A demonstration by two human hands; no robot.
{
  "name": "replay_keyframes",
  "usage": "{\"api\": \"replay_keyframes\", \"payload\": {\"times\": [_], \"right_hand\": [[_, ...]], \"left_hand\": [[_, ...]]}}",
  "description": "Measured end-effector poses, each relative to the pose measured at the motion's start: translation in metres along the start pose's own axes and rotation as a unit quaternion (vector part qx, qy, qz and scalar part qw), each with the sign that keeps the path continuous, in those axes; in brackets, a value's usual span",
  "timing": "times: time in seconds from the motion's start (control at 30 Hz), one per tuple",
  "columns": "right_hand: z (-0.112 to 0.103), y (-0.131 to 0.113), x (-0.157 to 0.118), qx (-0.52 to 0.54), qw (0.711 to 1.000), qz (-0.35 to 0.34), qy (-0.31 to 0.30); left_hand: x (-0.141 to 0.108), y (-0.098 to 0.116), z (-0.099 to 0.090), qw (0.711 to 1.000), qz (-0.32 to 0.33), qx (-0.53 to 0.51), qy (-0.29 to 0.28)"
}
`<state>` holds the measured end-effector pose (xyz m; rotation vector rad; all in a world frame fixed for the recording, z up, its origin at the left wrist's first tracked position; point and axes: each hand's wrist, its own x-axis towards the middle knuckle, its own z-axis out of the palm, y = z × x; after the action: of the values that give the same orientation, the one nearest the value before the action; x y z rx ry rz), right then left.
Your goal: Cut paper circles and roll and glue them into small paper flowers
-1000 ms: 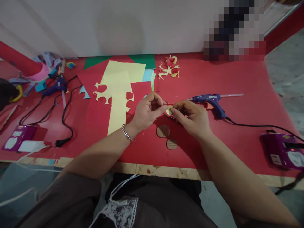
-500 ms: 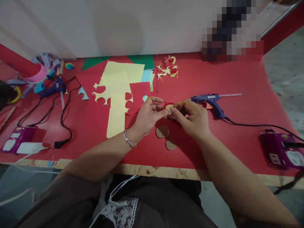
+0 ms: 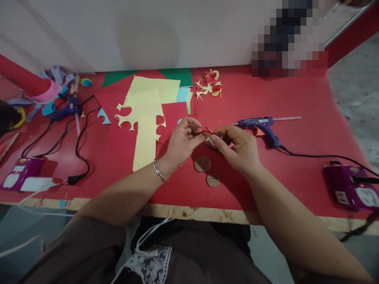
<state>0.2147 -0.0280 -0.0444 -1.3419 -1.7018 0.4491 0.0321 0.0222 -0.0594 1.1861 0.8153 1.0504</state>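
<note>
Between my two hands is a small round paper disc [image 3: 206,136], red with yellow on it, tilted and partly covered by fingers. My left hand [image 3: 185,140] pinches its left side between thumb and fingers. The thumb and fingers of my right hand [image 3: 237,146] close on the right side. A thin pointed thing and something dark show beside the disc, too hidden to name. Just below lie two cardboard discs [image 3: 202,164] on the red table. To the right of my right hand, a blue glue gun [image 3: 260,123] rests on its side with a clear glue stick in its back.
Yellow paper [image 3: 145,130] with round cut-outs lies over red sheets [image 3: 121,146] at the left. Paper scraps [image 3: 211,83] are heaped at the back. A second glue gun [image 3: 69,108] lies far left. Purple power boxes [image 3: 352,187] with cables stand at both sides.
The paper disc has tilted, so less of its yellow face shows. Both hands have shifted slightly to the left.
</note>
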Motion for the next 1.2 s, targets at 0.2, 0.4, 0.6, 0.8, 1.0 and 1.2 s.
{"api": "replay_keyframes", "payload": {"times": [0.2,0.4,0.6,0.8,1.0,1.2], "right_hand": [[-0.003,-0.002,0.0,0.023,0.999,0.029,0.011],[-0.004,0.0,0.0,0.066,0.996,0.052,0.013],[-0.005,0.002,0.0,0.085,0.993,0.078,0.005],[-0.008,0.005,0.003,0.042,0.995,0.094,0.001],[-0.034,0.024,0.016,-0.148,0.979,0.127,0.066],[-0.069,0.04,0.015,-0.321,0.919,0.215,0.077]], "left_hand": [[0.002,0.0,-0.005,0.997,0.05,0.051,-0.031],[0.0,0.006,-0.008,0.981,0.135,0.105,-0.096],[-0.002,0.01,-0.01,0.952,0.211,0.153,-0.16],[0.003,0.001,-0.013,0.961,0.205,0.149,-0.115],[0.003,0.002,-0.015,0.964,0.205,0.161,-0.054],[0.005,0.003,-0.015,0.961,0.229,0.149,-0.035]]}}
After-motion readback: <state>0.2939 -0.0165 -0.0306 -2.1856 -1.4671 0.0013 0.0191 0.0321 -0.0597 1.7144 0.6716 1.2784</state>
